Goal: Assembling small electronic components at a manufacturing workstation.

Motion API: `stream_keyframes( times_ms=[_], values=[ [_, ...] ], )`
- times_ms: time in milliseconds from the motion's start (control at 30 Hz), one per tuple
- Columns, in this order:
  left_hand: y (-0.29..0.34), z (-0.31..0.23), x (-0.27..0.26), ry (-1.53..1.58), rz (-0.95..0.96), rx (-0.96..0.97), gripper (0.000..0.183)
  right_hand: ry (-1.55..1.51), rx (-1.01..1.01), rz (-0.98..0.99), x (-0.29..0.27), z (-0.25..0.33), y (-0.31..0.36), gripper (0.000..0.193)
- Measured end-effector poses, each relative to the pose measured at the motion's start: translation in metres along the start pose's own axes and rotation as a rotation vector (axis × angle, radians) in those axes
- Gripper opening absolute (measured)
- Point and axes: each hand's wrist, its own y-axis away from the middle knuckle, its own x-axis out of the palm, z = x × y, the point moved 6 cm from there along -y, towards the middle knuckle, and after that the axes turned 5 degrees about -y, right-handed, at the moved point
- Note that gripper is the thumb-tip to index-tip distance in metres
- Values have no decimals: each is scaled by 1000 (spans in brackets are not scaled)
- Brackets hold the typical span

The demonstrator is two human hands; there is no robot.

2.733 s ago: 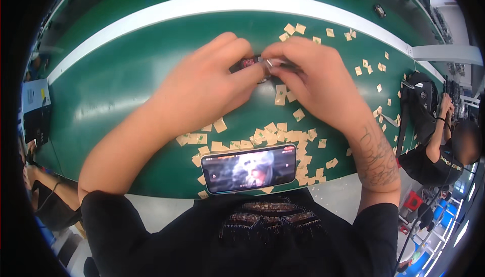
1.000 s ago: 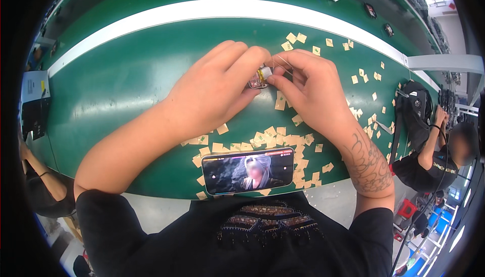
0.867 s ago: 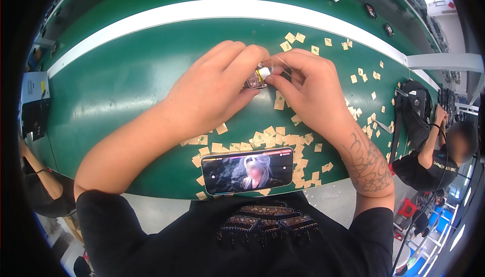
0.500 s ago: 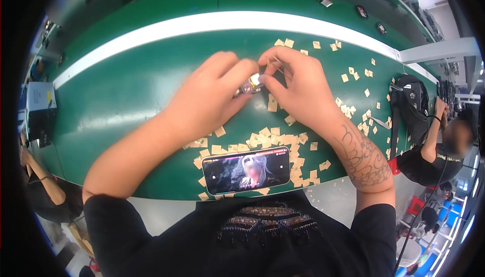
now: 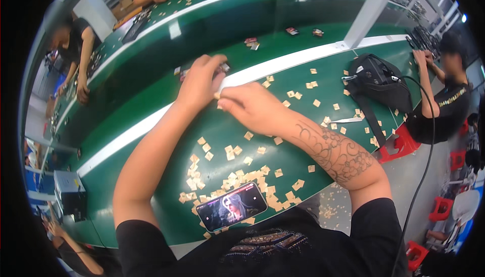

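Note:
My left hand (image 5: 198, 79) reaches past the white rail to the green conveyor strip. Its fingers curl round a small electronic part (image 5: 223, 68), mostly covered by the fingertips. Another small dark and red part (image 5: 183, 73) lies beside that hand, half hidden behind it. My right hand (image 5: 247, 104) is closed just on the near side of the rail, with a small beige piece (image 5: 217, 96) between thumb and forefinger. Many beige paper squares (image 5: 235, 178) are scattered over the green table (image 5: 166, 191). A phone (image 5: 225, 211) playing a video lies among them at the near edge.
The white rail (image 5: 283, 60) separates table from conveyor, where more small parts (image 5: 292, 31) lie. Silver tweezers (image 5: 346, 120) and a black backpack (image 5: 379, 82) are on the right. A grey box (image 5: 70, 193) stands at left. Co-workers sit around; a white post (image 5: 371, 11) rises behind.
Both hands have moved forward and left, the left one over the rail onto the conveyor. They have come apart from the part they worked on together. The view has turned.

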Motion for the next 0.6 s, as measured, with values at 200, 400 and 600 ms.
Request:
stream_keyframes(
  times_ms=[200,400,600],
  values=[
    [-96,10,49,-160,73,68,68,195,-26,119,0,-13,1,32],
    [-138,11,79,146,252,124,66,17,-178,15,2,-11,2,14],
    [-58,-50,31,32,78,319,50,-105,-281,-214,-19,1,6,15]
  ],
)
